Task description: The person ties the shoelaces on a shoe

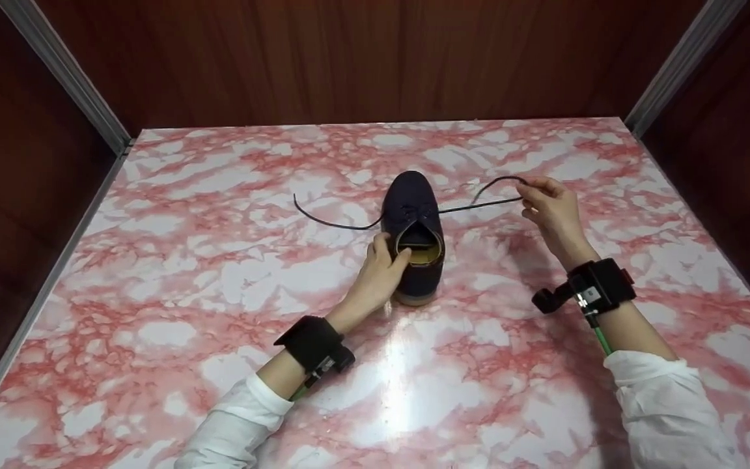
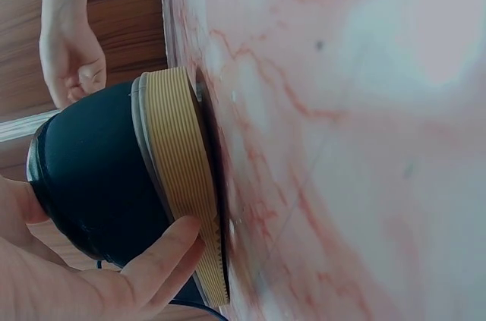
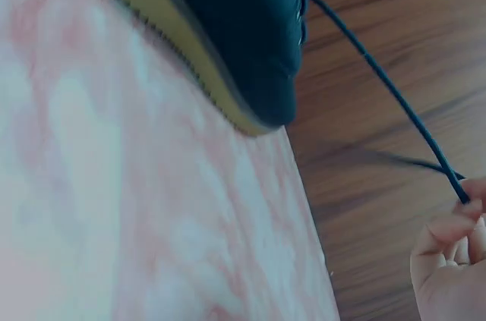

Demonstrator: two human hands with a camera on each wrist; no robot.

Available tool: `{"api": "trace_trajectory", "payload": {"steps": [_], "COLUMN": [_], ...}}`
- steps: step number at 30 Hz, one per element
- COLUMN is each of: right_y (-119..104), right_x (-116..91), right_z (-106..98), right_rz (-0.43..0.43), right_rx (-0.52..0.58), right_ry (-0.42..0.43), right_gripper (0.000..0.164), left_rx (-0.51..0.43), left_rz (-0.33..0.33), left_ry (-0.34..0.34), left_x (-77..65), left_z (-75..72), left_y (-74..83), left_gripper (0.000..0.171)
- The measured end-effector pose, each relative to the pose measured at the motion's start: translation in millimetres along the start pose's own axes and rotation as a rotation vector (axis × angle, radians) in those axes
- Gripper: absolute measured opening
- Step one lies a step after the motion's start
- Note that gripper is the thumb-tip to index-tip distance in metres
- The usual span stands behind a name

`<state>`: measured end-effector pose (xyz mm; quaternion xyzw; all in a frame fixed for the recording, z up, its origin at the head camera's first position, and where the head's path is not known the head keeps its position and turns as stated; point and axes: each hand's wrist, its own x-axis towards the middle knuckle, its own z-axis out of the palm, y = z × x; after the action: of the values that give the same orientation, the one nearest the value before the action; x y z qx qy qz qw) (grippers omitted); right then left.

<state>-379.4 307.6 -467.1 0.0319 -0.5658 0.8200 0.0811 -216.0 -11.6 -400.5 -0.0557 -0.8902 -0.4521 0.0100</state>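
A dark navy lace-up shoe [image 1: 412,192] stands upright on the table with its toe pointing away; the left wrist view shows its ribbed tan sole [image 2: 180,154]. My left hand [image 1: 378,273] grips the shoe's left side near the heel, thumb over the opening's rim and fingers down the outside. Off to the right, my right hand [image 1: 554,212] pinches the right shoelace [image 1: 479,205], which runs taut from the eyelets, its loose end curling back. In the right wrist view that lace [image 3: 387,82] stretches from the shoe to the fingertips. The left shoelace [image 1: 336,226] lies loose on the table.
The table [image 1: 186,273] has a red-and-white marbled top. Dark wood panels [image 1: 375,58] rise behind it and at both sides, with metal strips [image 1: 66,71] at the corners. Black camera bands [image 1: 599,286] circle both wrists.
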Motion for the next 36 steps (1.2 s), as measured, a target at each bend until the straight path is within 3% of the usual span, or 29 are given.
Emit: {"api": "trace_trajectory", "payload": {"steps": [7,9,13,16,22,29,36], "right_y": [-2,-6,-27,-48,-77,-86,-88], "right_x": [-13,-19,-43,-66,-93,-98,-99], "right_z": [-3,0,15,34,64,71,71], "right_rz": [0.046,0.102,0.299,0.444,0.623,0.657,0.655], "right_rx": [-0.062,-0.122,-0.279,-0.4,-0.472,-0.55,-0.591], "right_ry": [0.087,0.097,0.096,0.029,-0.121,-0.213,-0.213], "right_gripper": [0.035,0.036,0.041,0.047,0.047,0.052,0.051], "left_rx": [-0.001,-0.001,0.001,0.0,-0.005,-0.006,-0.02], "left_rz": [0.003,0.001,-0.002,-0.001,0.011,0.003,-0.007], "left_ry": [-0.002,-0.001,-0.003,-0.008,-0.013,-0.016,0.032], "left_x": [1.4,1.4,1.3,1.3,1.6,2.4,8.0], "left_z": [0.6,0.7,0.8,0.9,0.6,-1.2,-3.8], "left_y": [0.1,0.4,0.9,1.0,0.7,0.7,-1.2], "left_gripper": [0.046,0.046,0.047,0.047,0.046,0.048,0.045]}}
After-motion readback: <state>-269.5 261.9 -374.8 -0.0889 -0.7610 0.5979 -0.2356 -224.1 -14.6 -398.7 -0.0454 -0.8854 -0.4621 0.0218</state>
